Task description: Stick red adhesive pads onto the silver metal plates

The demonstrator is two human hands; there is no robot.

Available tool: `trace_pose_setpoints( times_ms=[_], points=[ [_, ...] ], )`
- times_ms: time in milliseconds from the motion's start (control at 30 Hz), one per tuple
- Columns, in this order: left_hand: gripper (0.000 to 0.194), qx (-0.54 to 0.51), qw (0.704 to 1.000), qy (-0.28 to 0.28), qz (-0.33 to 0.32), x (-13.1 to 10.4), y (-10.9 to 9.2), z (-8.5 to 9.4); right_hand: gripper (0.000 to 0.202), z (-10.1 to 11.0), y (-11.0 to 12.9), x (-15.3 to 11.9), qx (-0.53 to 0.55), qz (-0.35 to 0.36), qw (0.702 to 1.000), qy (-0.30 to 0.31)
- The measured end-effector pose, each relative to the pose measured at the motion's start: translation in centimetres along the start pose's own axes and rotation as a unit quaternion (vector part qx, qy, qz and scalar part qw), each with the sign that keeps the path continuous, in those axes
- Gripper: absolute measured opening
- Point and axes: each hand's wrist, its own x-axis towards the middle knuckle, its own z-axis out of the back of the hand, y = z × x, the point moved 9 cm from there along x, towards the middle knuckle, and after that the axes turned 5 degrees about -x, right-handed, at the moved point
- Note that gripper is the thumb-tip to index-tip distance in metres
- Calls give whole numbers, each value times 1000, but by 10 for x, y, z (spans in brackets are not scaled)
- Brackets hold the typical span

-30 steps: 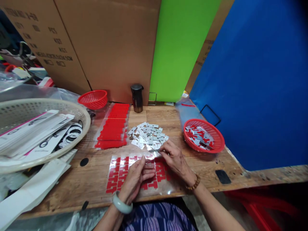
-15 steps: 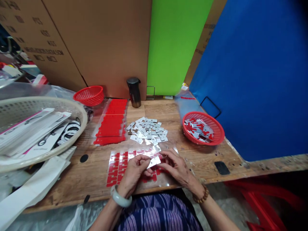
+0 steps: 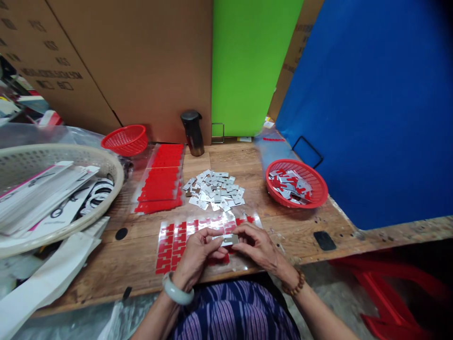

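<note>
Between both hands is a small silver metal plate [image 3: 229, 240], flat and rectangular. My left hand [image 3: 202, 246] pinches its left end, and my right hand [image 3: 255, 243] closes on its right end. Under the hands lies a clear sheet of red stickers [image 3: 171, 248], partly hidden by them; some of its right part is bare of red. Just beyond the sheet is a loose heap of similar silver plates [image 3: 215, 189]. To the right, a red plastic basket [image 3: 320, 191] holds silver plates with red pieces on them.
Stacked red sticker sheets [image 3: 161, 179] lie left of the heap. Behind stand a dark jug [image 3: 194, 134] and a small red basket [image 3: 125, 141]. A large cream basket [image 3: 118, 177] with printed cards is at far left. Cardboard, green and blue panels [image 3: 368, 113] border the wooden table [image 3: 138, 257].
My right hand has closed in on the plate's right end, which it stood apart from before. The plate now lies more level. The whole view has shifted slightly.
</note>
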Motion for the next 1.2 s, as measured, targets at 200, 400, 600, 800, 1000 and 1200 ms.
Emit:
trace_pose_setpoints(
  times_ms=[200, 400, 600, 800, 1000, 1200],
  points=[
    [33, 16, 1000, 4, -17, -2, -5, -2, 13, -1, 1, -1, -8, 6, 1000, 3],
    [28, 45, 998, 23, -27, -1, -5, -2, 10, -5, -1, -1, -1, 12, 1000, 29],
    [35, -7, 1000, 2, 3, 1, 3, 2, 14, -10, -13, -1, 28, -19, 999, 9],
    [29, -61, 997, -23, 39, 1, 12, 8, 26, -23, -25, 0, 114, -80, 989, 39],
    [21, -77, 994, -77, 1, 4, 2, 28, 19, 10, -31, 5, 33, -84, 993, -74],
    [25, -90, 990, -99, -44, 9, -9, 37, 16, 19, -32, 8, -59, -68, 991, -101]
  ],
)
